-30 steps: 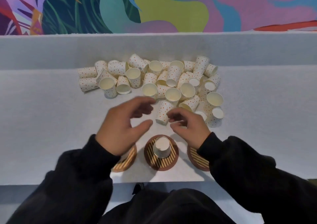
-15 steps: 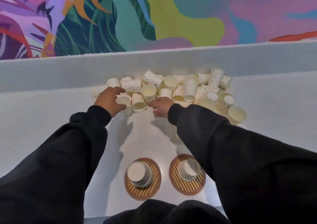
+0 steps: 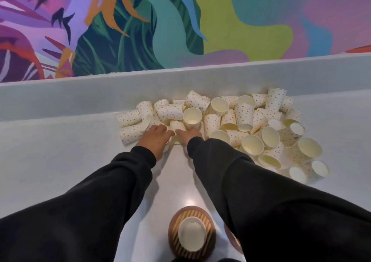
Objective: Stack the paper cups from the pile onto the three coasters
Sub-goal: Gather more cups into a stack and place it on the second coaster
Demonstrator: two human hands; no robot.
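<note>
Mural wall (image 3: 180, 21) | pale grey table (image 3: 60, 161) | cup pile (image 3: 244, 114) against ledge (image 3: 60, 95)

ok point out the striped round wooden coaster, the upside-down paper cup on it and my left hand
striped round wooden coaster (image 3: 190, 212), head view, bare far rim
upside-down white paper cup (image 3: 192, 233), head view, its flat base
left hand (image 3: 155, 140), head view, back of hand

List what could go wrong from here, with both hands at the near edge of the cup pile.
1. The pile is a loose heap, many cups lying on their sides; pulling one out at the left hand or right hand could send neighbours rolling across the table.
2. The upturned cup on the visible coaster sits close between the left sleeve and right sleeve; arms drawing back could knock it off.
</note>
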